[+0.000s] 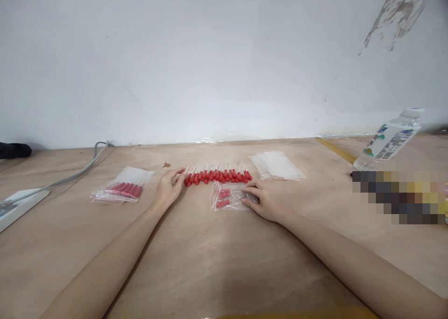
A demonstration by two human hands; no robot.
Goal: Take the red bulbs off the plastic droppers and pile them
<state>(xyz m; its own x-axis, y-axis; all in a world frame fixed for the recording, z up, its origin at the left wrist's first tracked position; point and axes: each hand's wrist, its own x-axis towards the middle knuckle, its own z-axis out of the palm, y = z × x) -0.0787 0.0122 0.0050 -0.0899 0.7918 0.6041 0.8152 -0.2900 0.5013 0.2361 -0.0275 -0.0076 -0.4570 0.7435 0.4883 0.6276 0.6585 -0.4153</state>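
My left hand (171, 186), fingers loosely curled, meets the left end of a row of red-headed, pale thin sticks (219, 175); whether it grips one, I cannot tell. My right hand (264, 200), thumb and fingers parted, touches the clear plastic bag (237, 202) just before the row, seemingly to steady it.

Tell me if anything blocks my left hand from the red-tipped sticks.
Nothing visible does: your left hand is at the left end of the red-tipped sticks, while the bag at your right hand lies nearer you.
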